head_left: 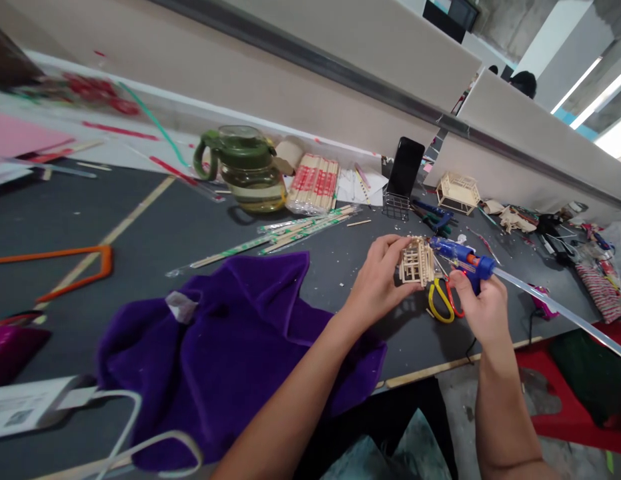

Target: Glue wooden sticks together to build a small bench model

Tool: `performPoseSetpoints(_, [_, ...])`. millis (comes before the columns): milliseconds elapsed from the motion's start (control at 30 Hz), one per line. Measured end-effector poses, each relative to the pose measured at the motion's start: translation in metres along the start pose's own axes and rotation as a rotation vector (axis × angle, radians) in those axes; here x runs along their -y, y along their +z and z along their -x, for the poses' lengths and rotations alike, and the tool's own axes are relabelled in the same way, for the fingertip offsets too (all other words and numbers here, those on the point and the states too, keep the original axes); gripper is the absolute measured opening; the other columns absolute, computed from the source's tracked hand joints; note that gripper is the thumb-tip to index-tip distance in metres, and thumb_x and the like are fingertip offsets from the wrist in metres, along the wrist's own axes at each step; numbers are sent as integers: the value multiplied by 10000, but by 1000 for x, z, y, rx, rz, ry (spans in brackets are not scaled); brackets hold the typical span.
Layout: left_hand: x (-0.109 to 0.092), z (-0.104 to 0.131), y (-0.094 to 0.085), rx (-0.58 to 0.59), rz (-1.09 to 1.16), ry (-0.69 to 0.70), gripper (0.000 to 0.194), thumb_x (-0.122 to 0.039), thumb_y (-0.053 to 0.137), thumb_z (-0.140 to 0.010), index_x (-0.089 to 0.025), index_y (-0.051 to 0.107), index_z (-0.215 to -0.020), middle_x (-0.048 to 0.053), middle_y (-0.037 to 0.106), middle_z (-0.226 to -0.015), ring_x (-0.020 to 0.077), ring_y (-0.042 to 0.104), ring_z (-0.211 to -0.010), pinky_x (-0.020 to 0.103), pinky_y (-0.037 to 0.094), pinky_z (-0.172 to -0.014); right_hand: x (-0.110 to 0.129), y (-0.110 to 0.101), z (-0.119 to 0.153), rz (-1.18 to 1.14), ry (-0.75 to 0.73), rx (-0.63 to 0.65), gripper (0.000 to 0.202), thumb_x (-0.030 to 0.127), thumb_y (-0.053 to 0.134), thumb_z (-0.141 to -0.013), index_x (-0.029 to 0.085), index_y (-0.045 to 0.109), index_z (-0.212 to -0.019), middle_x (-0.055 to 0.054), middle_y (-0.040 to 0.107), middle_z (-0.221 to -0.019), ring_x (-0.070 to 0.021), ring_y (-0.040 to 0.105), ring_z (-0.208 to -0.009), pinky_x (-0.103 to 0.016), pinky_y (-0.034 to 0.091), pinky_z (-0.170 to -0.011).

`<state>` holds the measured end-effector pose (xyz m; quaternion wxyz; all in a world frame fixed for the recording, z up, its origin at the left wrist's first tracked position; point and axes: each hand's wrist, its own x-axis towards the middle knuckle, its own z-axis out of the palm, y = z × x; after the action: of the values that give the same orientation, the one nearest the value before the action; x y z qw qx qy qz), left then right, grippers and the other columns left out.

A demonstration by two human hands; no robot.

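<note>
My left hand (377, 283) is closed on a small wooden stick model (415, 261), held above the dark grey table (320, 287). My right hand (483, 303) grips a blue glue gun (457, 253) with a long clear glue stick (565, 310) sticking out of its back. The gun's nozzle points left and is at the right edge of the model; whether they touch is unclear. Scissors (441, 303) with yellow and red handles lie on the table just below the gun.
A purple cloth (230, 353) covers the table's front left. Behind stand a green-lidded jug (253, 173), packed sticks (314, 183), a phone (406, 167) and another wooden model (457, 192). An orange frame (105, 261) and a white power strip (33, 403) lie left.
</note>
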<state>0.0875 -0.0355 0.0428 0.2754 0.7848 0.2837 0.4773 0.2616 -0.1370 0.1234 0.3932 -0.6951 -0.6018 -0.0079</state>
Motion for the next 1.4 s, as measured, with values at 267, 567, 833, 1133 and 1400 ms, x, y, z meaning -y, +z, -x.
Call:
performPoseSetpoints(267, [0, 0, 0, -15, 10, 5, 826, -253, 854, -775, -300, 418, -1475, 112, 489, -1378, 316, 518, -1298, 513, 494, -1081, 1, 2, -3, -3, -48, 13, 412, 570, 590, -958, 202, 771, -923, -68, 780, -808, -253, 724, -755, -361, 571, -769])
performPoseSetpoints(567, [2, 0, 0, -11, 17, 7, 831, -271, 855, -779, -318, 410, -1479, 109, 486, -1377, 323, 520, -1299, 536, 500, -1073, 3, -1, -2, 25, -50, 12, 371, 547, 597, -956, 214, 761, -932, -64, 792, -841, -257, 730, -783, -367, 573, -776])
performPoseSetpoints(833, [1, -1, 0, -1, -2, -13, 833, -256, 862, -770, -308, 415, -1471, 112, 488, -1369, 321, 524, -1288, 519, 505, -1064, 3, -3, 1, 35, -64, 31, 369, 531, 596, -963, 207, 773, -957, -74, 798, -852, -268, 743, -788, -374, 581, -781])
performPoseSetpoints(1133, [3, 0, 0, -13, 4, 1, 823, -265, 858, -772, -302, 422, -1469, 114, 483, -1380, 312, 525, -1281, 516, 508, -1057, 3, -3, -3, 27, -95, 15, 364, 517, 585, -971, 222, 767, -857, -73, 786, -794, -261, 743, -760, -371, 587, -792])
performPoseSetpoints(1400, [4, 0, 0, -20, 7, 0, 818, -294, 853, -774, -311, 434, -1477, 113, 495, -1367, 314, 539, -1259, 517, 520, -1043, 1, -3, 0, 54, -93, 41, 344, 497, 577, -980, 215, 771, -957, -70, 797, -846, -264, 743, -794, -371, 587, -794])
